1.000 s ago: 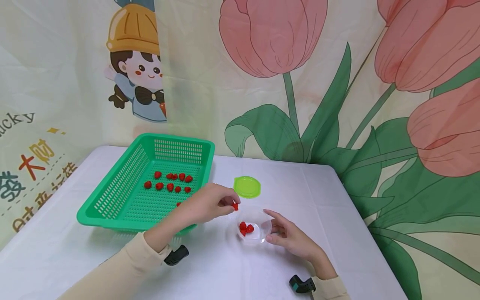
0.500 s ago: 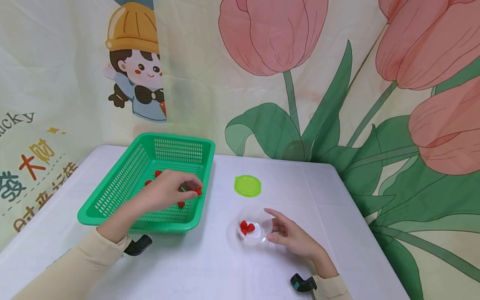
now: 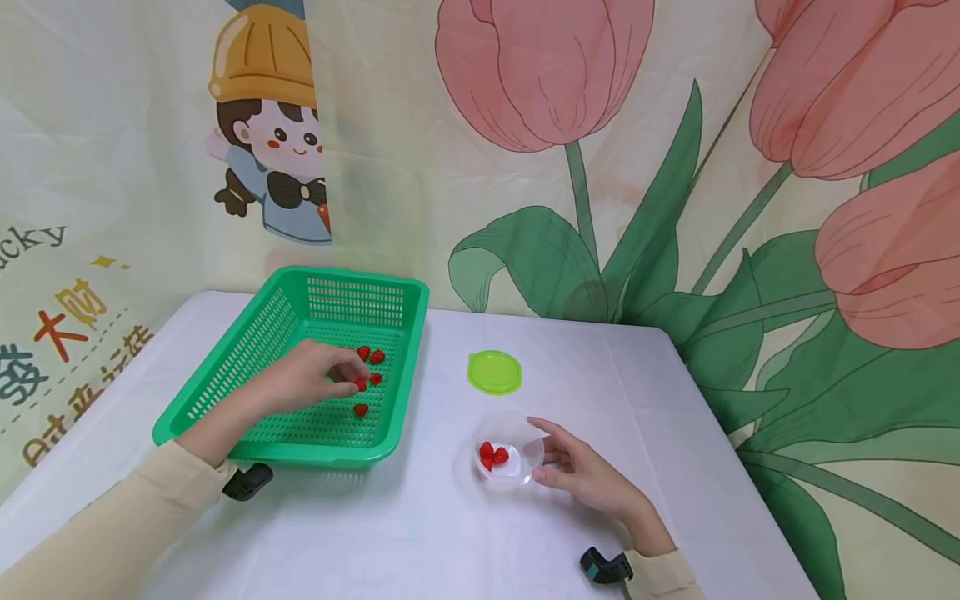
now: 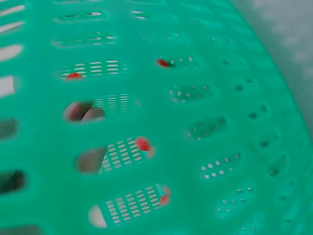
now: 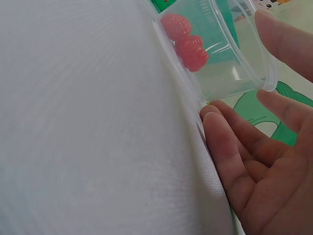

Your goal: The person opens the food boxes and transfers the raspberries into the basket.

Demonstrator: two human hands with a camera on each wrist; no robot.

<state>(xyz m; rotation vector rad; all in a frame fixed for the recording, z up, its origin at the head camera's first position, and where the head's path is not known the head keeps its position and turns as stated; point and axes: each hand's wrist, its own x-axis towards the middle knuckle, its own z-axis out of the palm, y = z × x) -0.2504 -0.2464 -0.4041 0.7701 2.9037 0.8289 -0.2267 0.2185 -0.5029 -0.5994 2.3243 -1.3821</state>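
My left hand [image 3: 311,375] reaches into the green plastic basket [image 3: 408,367] and pinches a red raspberry [image 3: 360,385] between thumb and fingertips. Near it on the basket floor lie other raspberries [image 3: 363,352], some of them covered by the hand. In the left wrist view, the basket's slotted wall [image 4: 146,98] blocks most of the hand. My right hand [image 3: 588,475] holds the side of a clear plastic cup [image 3: 528,454], its thumb and fingers curved around it. Several raspberries [image 5: 190,51] sit at the cup's bottom.
A bright green lid [image 3: 495,372] lies flat on the white-covered table [image 3: 600,383] behind the cup. Behind the table hangs a cloth backdrop [image 3: 390,167] with tulips and a cartoon figure.
My left hand has moved left from beside the cup into the basket, carrying a raspberry. My right hand and the cup have stayed in place.
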